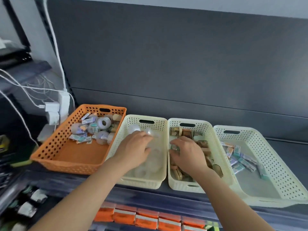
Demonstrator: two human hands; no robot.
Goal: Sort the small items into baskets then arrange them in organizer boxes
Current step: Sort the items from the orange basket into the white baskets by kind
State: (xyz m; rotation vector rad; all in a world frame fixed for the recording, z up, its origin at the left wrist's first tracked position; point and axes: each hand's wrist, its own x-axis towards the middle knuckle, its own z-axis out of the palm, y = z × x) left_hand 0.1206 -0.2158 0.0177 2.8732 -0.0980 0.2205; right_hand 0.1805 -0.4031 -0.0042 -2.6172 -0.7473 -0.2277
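An orange basket (55, 144) at the left holds mixed tape rolls and small boxes (95, 127) in its far half. Three cream baskets stand to its right. My left hand (135, 147) reaches into the first cream basket (162, 124), which holds clear tape rolls (150, 165); its fingers curl round a clear roll. My right hand (186, 152) is inside the middle cream basket (172, 180) among brown tape rolls (186, 133), fingertips pinching a small greenish item (175, 148). The right cream basket (273, 155) holds small boxes (241, 160).
All baskets sit on a dark shelf (283, 144) against a grey back panel. White chargers and cables (55, 109) hang at the left. Below the shelf edge lie orange packs (146, 219) and other goods at the lower left (28, 207).
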